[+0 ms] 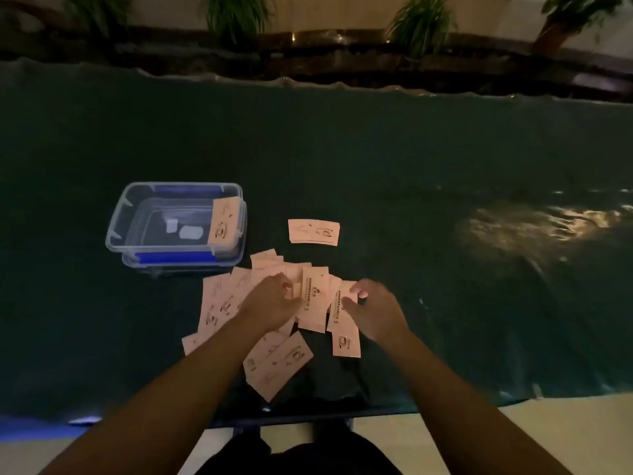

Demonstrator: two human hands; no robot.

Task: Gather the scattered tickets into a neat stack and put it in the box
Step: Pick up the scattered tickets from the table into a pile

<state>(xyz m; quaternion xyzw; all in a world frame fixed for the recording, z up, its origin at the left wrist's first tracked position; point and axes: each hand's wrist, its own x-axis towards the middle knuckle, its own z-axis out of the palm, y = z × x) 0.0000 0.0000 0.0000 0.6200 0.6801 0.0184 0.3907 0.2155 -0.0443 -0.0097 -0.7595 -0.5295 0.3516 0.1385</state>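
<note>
Several pink paper tickets (279, 361) lie in a loose overlapping pile on the dark green cloth near the table's front edge. My left hand (270, 303) rests on the pile's left part, its fingers curled over the tickets. My right hand (373, 310) touches the pile's right side, fingers bent at the edge of an upright ticket (313, 298). One ticket (313, 231) lies alone beyond the pile. A clear plastic box (118, 221) with blue clips stands to the left, and another ticket (224, 221) leans inside against its right wall.
The green cloth (445, 269) covers the whole table and has wrinkles at the right. A dark ledge with potted plants (236, 15) runs behind the table's far edge. A pale floor shows below the front edge.
</note>
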